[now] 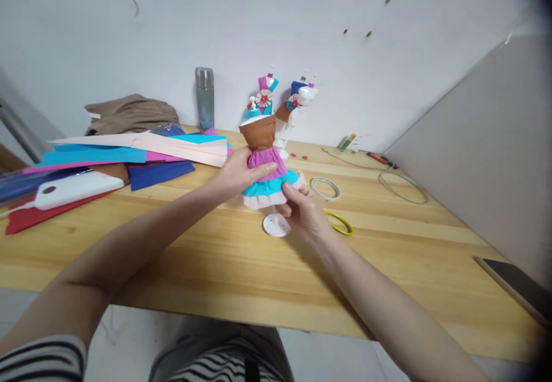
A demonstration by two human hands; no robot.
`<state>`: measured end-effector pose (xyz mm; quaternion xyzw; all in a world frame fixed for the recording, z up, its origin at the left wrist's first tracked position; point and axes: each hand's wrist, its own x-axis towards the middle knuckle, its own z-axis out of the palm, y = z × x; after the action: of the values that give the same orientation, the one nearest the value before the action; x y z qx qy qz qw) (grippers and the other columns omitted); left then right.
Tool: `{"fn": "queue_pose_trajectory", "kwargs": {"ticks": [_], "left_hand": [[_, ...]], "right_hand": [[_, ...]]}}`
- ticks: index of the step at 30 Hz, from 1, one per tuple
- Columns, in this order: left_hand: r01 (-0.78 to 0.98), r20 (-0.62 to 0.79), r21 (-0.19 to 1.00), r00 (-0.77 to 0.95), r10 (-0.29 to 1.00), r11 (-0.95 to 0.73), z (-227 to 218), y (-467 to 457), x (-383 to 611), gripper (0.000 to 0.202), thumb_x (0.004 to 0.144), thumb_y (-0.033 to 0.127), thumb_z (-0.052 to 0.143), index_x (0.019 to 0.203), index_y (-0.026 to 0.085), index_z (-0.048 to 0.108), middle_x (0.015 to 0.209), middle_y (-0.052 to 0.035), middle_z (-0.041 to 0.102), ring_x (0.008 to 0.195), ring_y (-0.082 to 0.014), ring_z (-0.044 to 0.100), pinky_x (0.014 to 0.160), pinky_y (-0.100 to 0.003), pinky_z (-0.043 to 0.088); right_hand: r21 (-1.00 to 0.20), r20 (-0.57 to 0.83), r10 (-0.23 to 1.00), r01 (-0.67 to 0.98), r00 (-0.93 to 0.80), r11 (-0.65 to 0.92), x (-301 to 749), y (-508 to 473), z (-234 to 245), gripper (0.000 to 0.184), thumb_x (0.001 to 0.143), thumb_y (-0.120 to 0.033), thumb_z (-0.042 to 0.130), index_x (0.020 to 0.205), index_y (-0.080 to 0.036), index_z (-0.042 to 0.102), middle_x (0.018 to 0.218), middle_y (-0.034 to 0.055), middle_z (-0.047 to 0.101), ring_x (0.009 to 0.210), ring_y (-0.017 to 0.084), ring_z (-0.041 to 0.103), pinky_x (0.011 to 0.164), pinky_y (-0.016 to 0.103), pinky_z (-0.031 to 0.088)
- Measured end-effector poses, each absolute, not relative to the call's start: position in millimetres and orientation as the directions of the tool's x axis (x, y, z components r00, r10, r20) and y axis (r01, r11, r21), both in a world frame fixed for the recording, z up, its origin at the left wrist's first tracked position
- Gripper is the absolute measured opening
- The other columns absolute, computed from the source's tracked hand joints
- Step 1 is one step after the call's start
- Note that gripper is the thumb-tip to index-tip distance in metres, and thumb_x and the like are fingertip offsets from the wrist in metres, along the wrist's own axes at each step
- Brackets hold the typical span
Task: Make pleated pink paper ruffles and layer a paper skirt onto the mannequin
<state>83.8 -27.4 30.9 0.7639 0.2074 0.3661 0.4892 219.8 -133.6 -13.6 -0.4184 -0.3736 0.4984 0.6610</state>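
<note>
A small dress form stands on a round white base [276, 225] and wears a doll dress [268, 163] of paper-like sheet. Its bodice is brown, its skirt tiered in pink, turquoise and pale white. My left hand [241, 172] grips the dress at the waist, the thumb across the pink tier. With thumb and fingers, my right hand [304, 206] pinches the turquoise and pale hem on the right side. The fingers behind the skirt are partly hidden. Just behind stand other little dress forms, one with a pink and turquoise top [264, 91], another with blue and brown [295, 97].
Coloured sheets [181, 147] are piled at left with a white power strip [80, 189] and brown cloth [133, 114]. A bottle [205, 97] stands by the wall. Right are a white tape roll [325, 188], yellow tape roll [340, 224], cable [403, 192] and dark tablet-like object [517, 287].
</note>
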Motion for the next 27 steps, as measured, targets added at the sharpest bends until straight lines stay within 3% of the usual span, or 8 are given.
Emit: {"fn": "queue_pose_trajectory", "kwargs": {"ticks": [2,5,11,21,27], "left_hand": [[-0.032,0.351,0.903,0.628,0.695,-0.428,28.5,-25.2,84.6,0.040,0.076,0.044,0.071,0.098,0.010,0.069,0.095,-0.0097,0.074,0.090,-0.0255,0.070,0.075,-0.033,0.057],[-0.017,0.348,0.902,0.619,0.704,-0.431,27.4,-24.0,85.8,0.037,0.076,0.043,0.071,0.094,0.011,0.069,0.091,-0.0084,0.074,0.087,-0.0241,0.070,0.073,-0.032,0.057],[-0.018,0.334,0.908,0.632,0.699,-0.418,28.1,-24.9,86.5,0.035,0.076,0.042,0.070,0.091,0.011,0.069,0.088,-0.0082,0.074,0.084,-0.0231,0.070,0.069,-0.031,0.056],[0.011,0.277,0.933,0.612,0.741,-0.358,29.5,-30.8,87.9,0.027,0.079,0.033,0.070,0.093,0.011,0.068,0.093,-0.0087,0.075,0.086,-0.0212,0.070,0.069,-0.027,0.055],[-0.029,0.218,0.964,0.661,0.718,-0.266,22.0,-29.4,88.9,0.036,0.078,0.043,0.070,0.091,0.010,0.069,0.090,-0.0105,0.074,0.083,-0.0220,0.069,0.071,-0.030,0.054]], "right_hand": [[-0.935,0.089,0.974,-0.321,0.207,0.153,220.0,-133.6,-14.7,0.044,0.067,-0.053,0.080,0.060,-0.019,0.054,0.040,-0.0057,0.043,0.039,0.006,0.031,0.042,0.024,0.019],[-0.937,0.103,0.962,-0.301,0.251,0.179,220.5,-132.6,-16.1,0.042,0.065,-0.048,0.083,0.059,-0.019,0.054,0.041,-0.0067,0.043,0.039,0.005,0.032,0.043,0.023,0.020],[-0.905,0.101,0.964,-0.379,0.244,0.191,224.0,-128.9,-16.4,0.041,0.063,-0.047,0.083,0.060,-0.018,0.055,0.043,-0.0057,0.046,0.038,0.005,0.032,0.040,0.023,0.016],[-0.899,0.106,0.969,-0.396,0.222,0.189,224.3,-132.5,-13.2,0.042,0.062,-0.046,0.085,0.060,-0.018,0.054,0.042,-0.0077,0.045,0.036,0.004,0.032,0.040,0.022,0.017],[-0.908,0.126,0.964,-0.364,0.235,0.207,219.2,-134.6,-7.9,0.034,0.060,-0.035,0.087,0.060,-0.019,0.057,0.035,-0.0115,0.039,0.036,0.003,0.024,0.043,0.022,0.022]]}}
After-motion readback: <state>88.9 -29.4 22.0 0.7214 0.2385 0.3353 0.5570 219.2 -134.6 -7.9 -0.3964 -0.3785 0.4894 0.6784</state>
